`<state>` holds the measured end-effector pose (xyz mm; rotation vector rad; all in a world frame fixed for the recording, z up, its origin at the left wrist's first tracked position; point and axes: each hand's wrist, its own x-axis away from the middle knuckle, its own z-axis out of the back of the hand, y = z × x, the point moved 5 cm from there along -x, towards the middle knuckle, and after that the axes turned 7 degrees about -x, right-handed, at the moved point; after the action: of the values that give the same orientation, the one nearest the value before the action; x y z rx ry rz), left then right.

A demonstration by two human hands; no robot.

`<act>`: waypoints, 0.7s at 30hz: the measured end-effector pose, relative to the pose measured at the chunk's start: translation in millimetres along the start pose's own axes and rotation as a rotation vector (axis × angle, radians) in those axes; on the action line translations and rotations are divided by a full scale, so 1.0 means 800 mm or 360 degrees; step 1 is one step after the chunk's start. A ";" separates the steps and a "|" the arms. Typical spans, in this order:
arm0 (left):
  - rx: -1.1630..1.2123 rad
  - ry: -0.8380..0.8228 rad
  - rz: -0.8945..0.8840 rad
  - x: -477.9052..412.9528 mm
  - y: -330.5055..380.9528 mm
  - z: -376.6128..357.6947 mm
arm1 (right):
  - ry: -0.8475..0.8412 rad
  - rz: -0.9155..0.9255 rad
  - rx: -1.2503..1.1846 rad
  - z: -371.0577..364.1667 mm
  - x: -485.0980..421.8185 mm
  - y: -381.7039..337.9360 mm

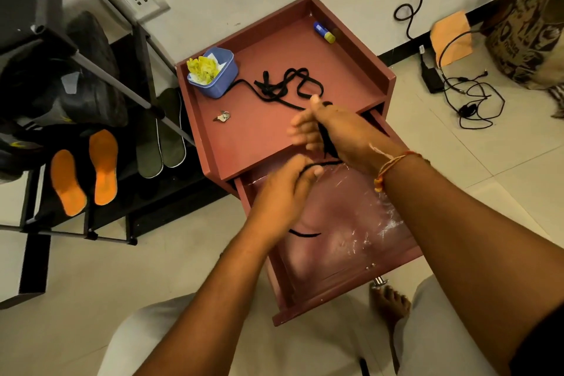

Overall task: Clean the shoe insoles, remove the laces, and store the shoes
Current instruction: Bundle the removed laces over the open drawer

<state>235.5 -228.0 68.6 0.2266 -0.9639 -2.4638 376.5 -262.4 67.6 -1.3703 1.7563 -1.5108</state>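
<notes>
So the black lace (pixel 328 143) is up in the air right over the front edge of the red cabinet (pixel 274 49), above its pulled-out drawer (pixel 335 299). The right hand (pixel 335 131) has its fingers curled round a dark bunch of it, though they're blurry, so I can't tell how many loops are in there. The left hand (pixel 283 192) pinches the strand at thumb and fingertip, just nearer the camera. Between the hands the lace runs short and roughly sideways along the cabinet's front edge, and a loose bit curves out below the left hand over the drawer. A lace like this looks light, floppy and flat, with zero stiffness, so I reckon it'll slump and unwind the moment tension drops. Best to keep a grip on the bundle itself plus the free end, not the middle. A second lace (pixel 287 85) sits tangled on the cabinet's top with no real direction, one tail trailing toward the blue tub (pixel 219 82) at the top's left corner. Orange insoles (pixel 84 171) lean on the rack left of the cabinet.
</notes>
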 end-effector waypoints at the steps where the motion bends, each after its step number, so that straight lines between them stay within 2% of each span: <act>1: 0.0062 0.0090 0.0016 -0.005 -0.002 0.013 | -0.0012 -0.0022 0.0315 -0.004 0.002 0.003; 3: 0.0168 0.0239 0.0052 -0.017 -0.008 0.035 | -0.0115 -0.0124 0.0615 -0.014 0.008 0.011; 6: 0.0279 0.0397 0.0126 -0.031 -0.018 0.054 | -0.0356 -0.0415 0.0495 -0.025 0.014 0.021; 9: 0.0451 0.0440 0.0232 -0.039 -0.031 0.048 | -0.0636 -0.0623 -0.0040 -0.032 0.023 0.018; 13: 0.0527 0.0304 0.0297 -0.033 -0.034 0.015 | -0.0883 -0.0553 -0.0930 -0.033 0.025 -0.002; 17: 0.0388 0.0068 0.0255 -0.014 -0.016 -0.025 | -0.0818 -0.0237 -0.1416 -0.024 0.018 -0.014; 21: 0.0070 -0.0120 0.0130 0.004 -0.010 -0.043 | -0.0490 0.0005 -0.1656 -0.009 0.006 -0.020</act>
<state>241.0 -245.0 38.2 0.1070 -1.0392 -2.3932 375.0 -261.6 85.9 -1.8839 2.4021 -0.2474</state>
